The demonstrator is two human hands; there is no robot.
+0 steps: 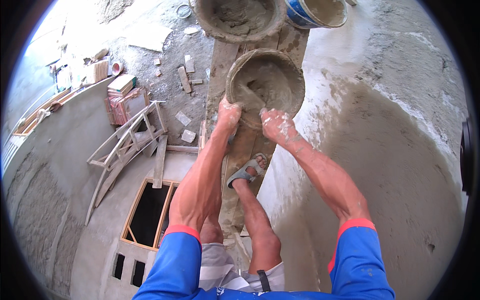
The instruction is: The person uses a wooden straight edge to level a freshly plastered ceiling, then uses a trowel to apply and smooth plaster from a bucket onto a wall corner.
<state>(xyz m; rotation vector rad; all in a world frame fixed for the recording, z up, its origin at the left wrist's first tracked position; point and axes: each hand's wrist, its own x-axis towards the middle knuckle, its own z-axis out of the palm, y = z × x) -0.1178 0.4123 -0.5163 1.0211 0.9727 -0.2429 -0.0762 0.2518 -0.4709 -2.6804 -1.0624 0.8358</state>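
A round mortar-caked basin (292,75) holding wet grey mortar sits on a wooden plank (220,70) in front of me. My left hand (228,114), smeared with mortar, grips the basin's near-left rim. At the near rim my right hand (276,125) is closed around what looks like a trowel (250,97), whose blade lies in the mortar. My foot in a grey sandal (246,172) stands on the plank below the basin.
A second mortar basin (240,22) and a blue-and-white bucket (315,12) stand farther along the plank. A freshly plastered wall (400,150) rises on the right. Far below left lie a wooden ladder (127,142), stacked tiles (125,100), rubble and a window opening (147,212).
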